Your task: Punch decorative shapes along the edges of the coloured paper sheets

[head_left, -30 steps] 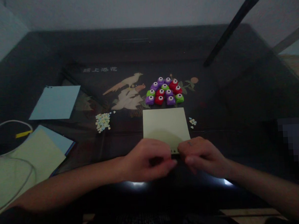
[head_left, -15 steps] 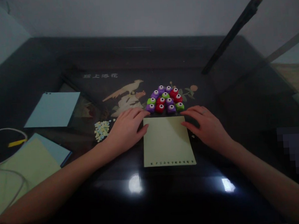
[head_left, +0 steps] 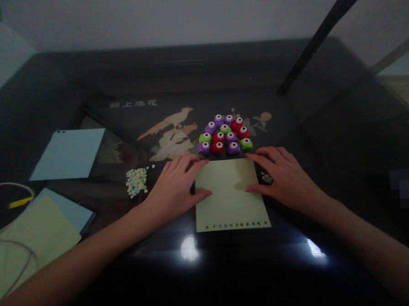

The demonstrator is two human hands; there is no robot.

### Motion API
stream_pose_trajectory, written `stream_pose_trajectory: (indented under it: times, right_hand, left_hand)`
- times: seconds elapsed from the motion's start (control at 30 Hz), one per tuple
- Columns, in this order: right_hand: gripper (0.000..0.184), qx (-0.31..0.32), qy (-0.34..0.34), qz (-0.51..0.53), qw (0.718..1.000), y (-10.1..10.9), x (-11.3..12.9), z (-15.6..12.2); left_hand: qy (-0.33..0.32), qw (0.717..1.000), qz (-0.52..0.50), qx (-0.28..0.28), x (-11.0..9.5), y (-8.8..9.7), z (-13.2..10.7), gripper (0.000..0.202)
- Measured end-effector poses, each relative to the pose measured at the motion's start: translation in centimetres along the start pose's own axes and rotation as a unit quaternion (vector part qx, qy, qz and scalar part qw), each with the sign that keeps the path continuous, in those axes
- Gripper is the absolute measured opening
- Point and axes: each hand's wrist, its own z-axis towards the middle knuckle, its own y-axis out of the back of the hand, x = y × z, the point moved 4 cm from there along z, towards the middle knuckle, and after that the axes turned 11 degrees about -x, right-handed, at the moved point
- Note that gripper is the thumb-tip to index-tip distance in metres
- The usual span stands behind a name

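Pale yellow-green sheet (head_left: 229,197) lies flat on the dark tabletop (head_left: 327,137), punched holes along its near edge, just short of the craft punches (head_left: 218,147). Left hand (head_left: 175,179) and right hand (head_left: 280,175) are spread loosely at its sides, clenching nothing; fingertip pressure cannot be told. Judged risk: pushing forward could jam sheet against punches; a right-hand sweep could scatter adjacent confetti (head_left: 266,178).

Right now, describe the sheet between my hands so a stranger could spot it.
On the dark table, find the purple, red and green punches. Just nearer you, between the left hand and right hand, lies the pale yellow sheet. Unlike the overlapping sheets at the left, it lies apart, a row of small holes along its near edge.
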Motion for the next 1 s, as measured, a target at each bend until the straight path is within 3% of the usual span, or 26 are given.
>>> stream_pose_trajectory:
  times: [0.43, 1.0]
  right_hand:
    - [0.066, 0.030, 0.054, 0.012, 0.998, 0.1, 1.7, -1.2]
    - [0.071, 0.020, 0.048, 0.022, 0.998, -0.8, 0.8, -0.3]
  left_hand:
    - [-0.031, 0.998, -0.034, 0.049, -0.3, -0.7, -0.3, 0.030]
    - [-0.024, 0.998, -0.053, 0.040, 0.9, -1.0, 0.6, 0.032]
